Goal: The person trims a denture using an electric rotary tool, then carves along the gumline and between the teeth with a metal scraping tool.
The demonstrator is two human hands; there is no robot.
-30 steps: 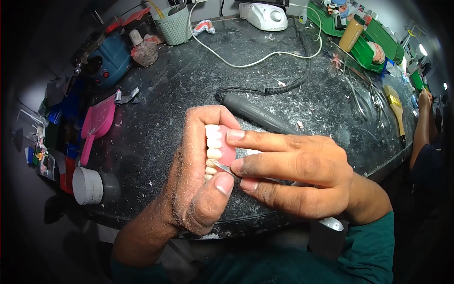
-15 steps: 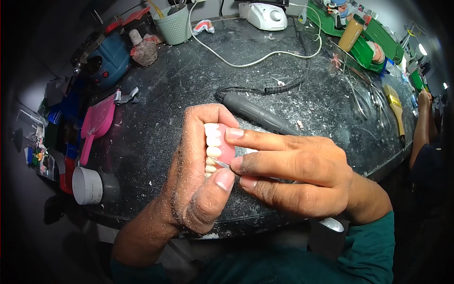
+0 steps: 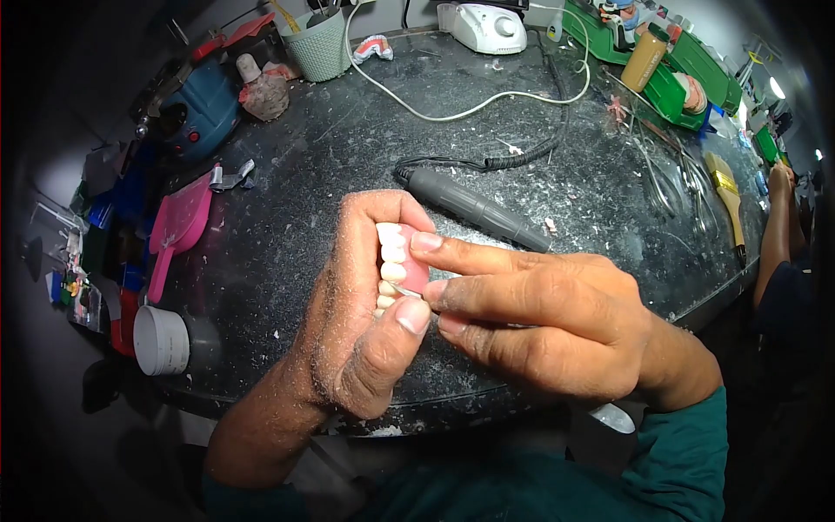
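My left hand [image 3: 352, 326], dusted with pale powder, is closed around a denture [image 3: 417, 271] with a pink base and white teeth turned to the left. In my right hand [image 3: 561, 313] a thin metal carving tool [image 3: 406, 291] is pinched between the fingers; most of it is hidden behind them. Its narrow blade lies against the denture where the pink base meets the lower teeth. The right index fingertip rests on the pink base higher up. Behind both hands a dark rotary handpiece [image 3: 474, 207] lies on the dusty bench [image 3: 304, 174].
To the left are a pink dustpan [image 3: 184, 219] and a white tub [image 3: 161, 340]. A woven pot [image 3: 320, 50], a dental model [image 3: 373, 48] and a white control unit [image 3: 487, 30] stand at the back. At right lie a brush [image 3: 727, 196] and green bins [image 3: 674, 100]; another person's arm [image 3: 777, 217] shows beyond.
The blade has shifted slightly up and left against the denture, its angle a little changed. My left thumb and right fingers have moved slightly with it; both grips stay closed.
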